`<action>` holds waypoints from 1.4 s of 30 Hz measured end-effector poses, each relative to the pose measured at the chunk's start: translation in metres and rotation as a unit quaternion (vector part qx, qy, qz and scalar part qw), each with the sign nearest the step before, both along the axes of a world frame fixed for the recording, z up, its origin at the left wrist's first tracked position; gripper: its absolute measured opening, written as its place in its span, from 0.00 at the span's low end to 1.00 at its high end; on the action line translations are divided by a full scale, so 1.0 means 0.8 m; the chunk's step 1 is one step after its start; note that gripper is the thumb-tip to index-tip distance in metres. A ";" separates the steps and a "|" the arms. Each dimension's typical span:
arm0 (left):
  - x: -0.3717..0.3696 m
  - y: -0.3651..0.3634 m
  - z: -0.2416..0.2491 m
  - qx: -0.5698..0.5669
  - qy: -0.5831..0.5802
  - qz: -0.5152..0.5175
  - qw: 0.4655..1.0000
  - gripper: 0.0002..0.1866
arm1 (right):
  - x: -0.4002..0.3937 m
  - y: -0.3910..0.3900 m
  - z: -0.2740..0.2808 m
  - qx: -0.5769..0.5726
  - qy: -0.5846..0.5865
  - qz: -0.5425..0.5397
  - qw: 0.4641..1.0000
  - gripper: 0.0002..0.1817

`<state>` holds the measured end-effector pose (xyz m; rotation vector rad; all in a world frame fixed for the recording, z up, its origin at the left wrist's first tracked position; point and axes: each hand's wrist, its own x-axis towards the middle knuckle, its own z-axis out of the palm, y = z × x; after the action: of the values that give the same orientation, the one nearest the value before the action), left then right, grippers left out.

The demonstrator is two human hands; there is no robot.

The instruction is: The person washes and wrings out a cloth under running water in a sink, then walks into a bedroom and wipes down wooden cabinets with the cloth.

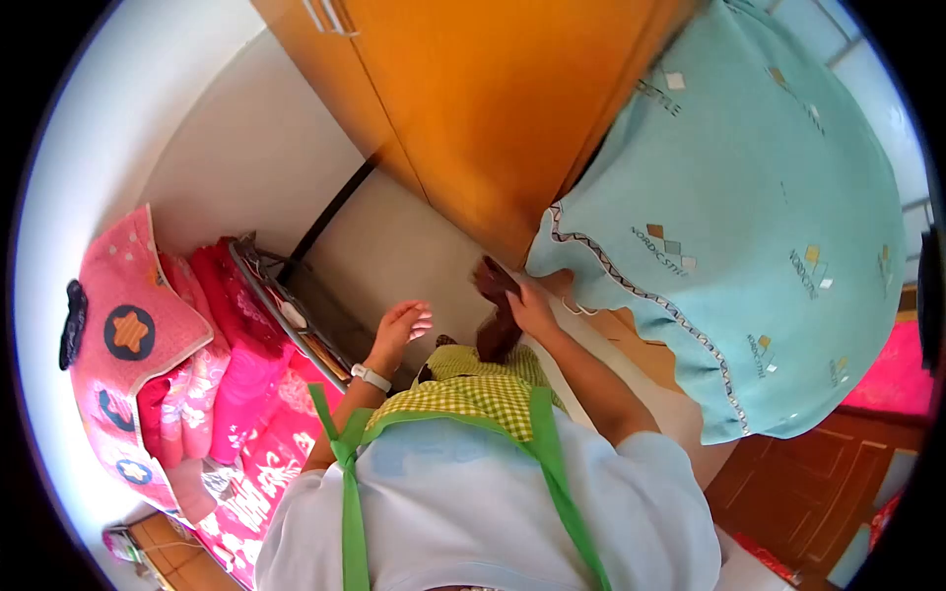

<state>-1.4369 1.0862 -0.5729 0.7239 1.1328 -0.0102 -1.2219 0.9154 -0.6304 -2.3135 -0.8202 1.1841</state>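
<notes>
My right hand (532,311) is closed around a dark reddish-brown item (499,333) that looks like a leather shoe or boot; its outline is a little blurred. The item is in front of my yellow-green checked apron (463,399), which has bright green straps. To the left, my left hand (402,325) is raised with loosely bent fingers and nothing visible in it. A white watch or band (371,376) circles that wrist. The two hands are apart, and the left one does not touch the brown item.
An orange-brown wooden cabinet (473,108) stands ahead. A pale green printed cloth (729,256) drapes over something large at right. On the left are a bed with pink bedding (261,483), a pink blanket (118,364) and a dark metal bed frame (286,295). Pale floor (384,236) shows between them.
</notes>
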 end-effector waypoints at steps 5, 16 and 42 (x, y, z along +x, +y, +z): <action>0.167 -0.062 -0.006 0.037 -0.046 -0.204 0.977 0.11 | 0.076 -0.266 -0.019 -0.185 0.054 -0.214 0.958 0.20; 0.531 -0.223 -0.026 0.173 -0.325 -0.645 0.670 0.15 | 0.092 -0.470 0.093 0.031 0.035 -0.883 0.466 0.26; 0.508 -0.788 -0.205 0.397 -0.401 -0.570 0.598 0.12 | 0.040 -0.630 -0.373 0.420 0.106 -0.766 0.475 0.17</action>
<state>-1.0303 0.4554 -0.7372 1.9272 -0.4498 -0.2517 -1.1898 0.4117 -0.9287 -1.0454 0.7268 0.0180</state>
